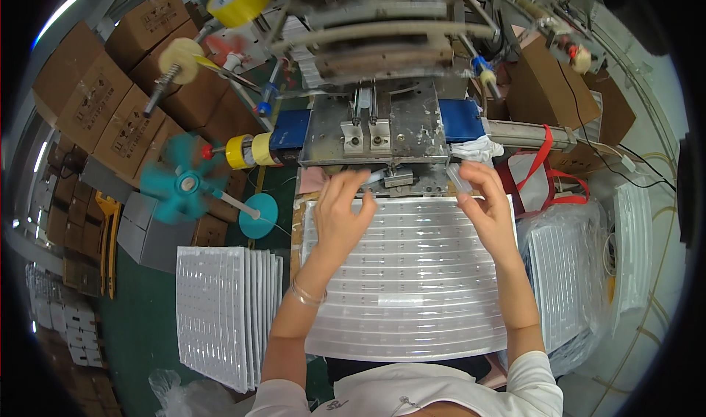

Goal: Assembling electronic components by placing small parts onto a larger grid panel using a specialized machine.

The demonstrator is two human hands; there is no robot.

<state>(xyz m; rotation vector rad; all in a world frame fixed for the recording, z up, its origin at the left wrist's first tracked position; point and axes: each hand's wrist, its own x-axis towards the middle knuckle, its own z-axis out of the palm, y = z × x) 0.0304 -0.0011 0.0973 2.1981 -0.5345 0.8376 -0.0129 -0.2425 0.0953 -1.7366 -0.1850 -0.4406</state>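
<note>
My left hand [340,215] hovers over the far left part of a tray [412,314] with rows of clear strips. Its fingers are stretched out and the thumb stands apart. By its fingertips is a small translucent piece [375,176]; whether they touch it I cannot tell. At the far right corner of the tray, my right hand [489,207] has a clear plastic piece [459,179] between thumb and fingers. Between both hands sits a small metal block [398,178] at the front of a machine's metal bed [412,137].
The machine's upper part [390,42] is blurred above the bed. Stacked trays [213,314] stand at left, more in a plastic bag [566,270] at right. A teal fan [187,185], yellow tape rolls [239,1] and cardboard boxes [95,93] occupy the left; a red-handled bag [533,182] lies right.
</note>
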